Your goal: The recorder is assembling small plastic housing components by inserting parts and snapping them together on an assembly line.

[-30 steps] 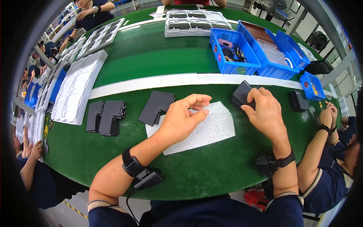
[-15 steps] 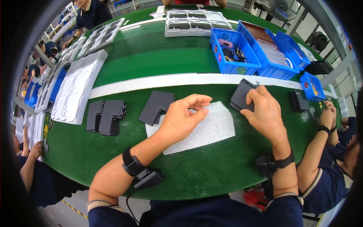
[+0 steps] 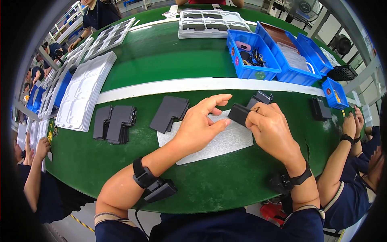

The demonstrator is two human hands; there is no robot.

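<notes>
My right hand (image 3: pixel 273 128) pinches a flat black block (image 3: pixel 238 114) by its right end, tilted above the white sheet (image 3: pixel 217 146). Behind that hand lies another stack of black blocks (image 3: pixel 258 97), partly covered by it. My left hand (image 3: pixel 197 123) is empty, thumb and fingers apart, hovering over the sheet's left side with its fingertips near the held block. Just beyond the left wrist sits a pile of flat, notched black blocks (image 3: pixel 167 113). Two more piles, one notched pile (image 3: pixel 119 123) and one narrower pile (image 3: pixel 101 121), lie farther left on the green table.
White plastic trays (image 3: pixel 84 94) are stacked at the left. Blue bins (image 3: pixel 258 72) stand at the back right, one holding cables. A small blue bin (image 3: pixel 333 93) and black blocks (image 3: pixel 320 109) are at the right, beside a co-worker's hands (image 3: pixel 352 123). A white strip (image 3: pixel 161 89) crosses the table.
My right hand has lifted a black block off the right-hand stack and brought it left over the sheet. My left hand's fingers have spread wider.
</notes>
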